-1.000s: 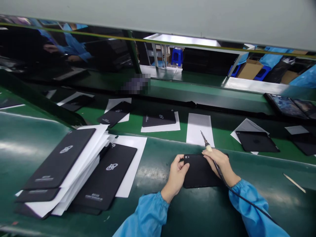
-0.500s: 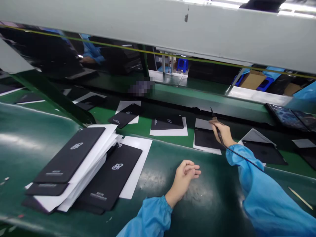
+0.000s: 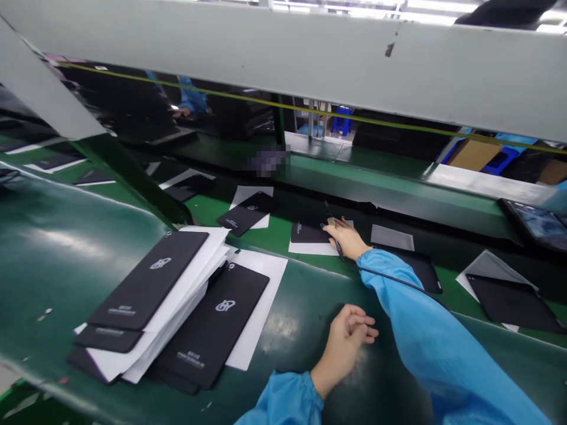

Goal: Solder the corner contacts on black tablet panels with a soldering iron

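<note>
- On the belt (image 3: 274, 237), my right hand (image 3: 346, 239) has moved left to another flat black cover (image 3: 308, 232), fingers wrapped round a thin tool (image 3: 330, 215).
- White paper (image 3: 310, 248) lies under the cover.
- My left hand (image 3: 348, 336) stays loose and empty on the shiny table (image 3: 88, 248).

The right hand (image 3: 348, 239) covers the right end of the black cover (image 3: 306, 232) on the belt (image 3: 266, 236), so it cannot be told whether its fingers touch the cover. The thin tool (image 3: 328, 209) gripped in that hand shows only its tip. The right sleeve (image 3: 425, 336) hides part of a dark panel (image 3: 423, 268) and is cut by the lower edge. A pixelated patch (image 3: 268, 160) blurs something on the far rail. In the stack (image 3: 150, 307) on the tabletop (image 3: 53, 248), the lower covers show only their edges, and their print is too small to read. The right edge cuts a tablet (image 3: 538, 221). A co-worker (image 3: 192, 100) far back is mostly hidden.
</note>
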Demonstrator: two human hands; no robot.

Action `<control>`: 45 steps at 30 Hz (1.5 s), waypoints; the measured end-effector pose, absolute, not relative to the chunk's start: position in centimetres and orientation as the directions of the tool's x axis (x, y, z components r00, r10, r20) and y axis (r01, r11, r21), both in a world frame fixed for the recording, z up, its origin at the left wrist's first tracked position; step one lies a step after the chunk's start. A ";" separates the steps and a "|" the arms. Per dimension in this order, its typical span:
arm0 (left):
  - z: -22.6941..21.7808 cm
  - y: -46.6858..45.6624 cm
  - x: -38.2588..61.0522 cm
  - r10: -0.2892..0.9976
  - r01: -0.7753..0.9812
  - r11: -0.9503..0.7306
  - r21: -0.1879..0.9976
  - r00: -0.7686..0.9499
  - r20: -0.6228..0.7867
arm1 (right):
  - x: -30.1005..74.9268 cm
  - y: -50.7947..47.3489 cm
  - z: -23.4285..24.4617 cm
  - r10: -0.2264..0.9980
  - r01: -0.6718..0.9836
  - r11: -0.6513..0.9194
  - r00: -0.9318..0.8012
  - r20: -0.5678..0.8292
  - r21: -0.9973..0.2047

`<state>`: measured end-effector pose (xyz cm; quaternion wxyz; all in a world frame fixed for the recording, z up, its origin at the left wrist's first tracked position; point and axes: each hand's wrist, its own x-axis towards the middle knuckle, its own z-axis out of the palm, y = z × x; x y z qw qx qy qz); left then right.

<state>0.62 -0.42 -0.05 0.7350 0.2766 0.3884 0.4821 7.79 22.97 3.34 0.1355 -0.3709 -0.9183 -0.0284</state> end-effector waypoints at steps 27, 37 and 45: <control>-0.4 0.0 0.2 0.923 -0.481 0.380 0.790 0.248 -0.293 | 5.0 24.0 5.9 0.745 0.780 0.618 -0.540 0.392 -0.100; 0.5 1.1 -1.0 0.956 -0.613 0.261 0.746 0.059 -0.286 | 13.1 14.4 12.0 0.711 0.716 0.373 0.188 0.677 -0.590; 2.1 1.6 -1.1 0.959 -0.615 0.212 0.760 -0.020 -0.284 | 14.6 4.7 8.5 0.867 0.144 0.357 0.317 0.385 -0.923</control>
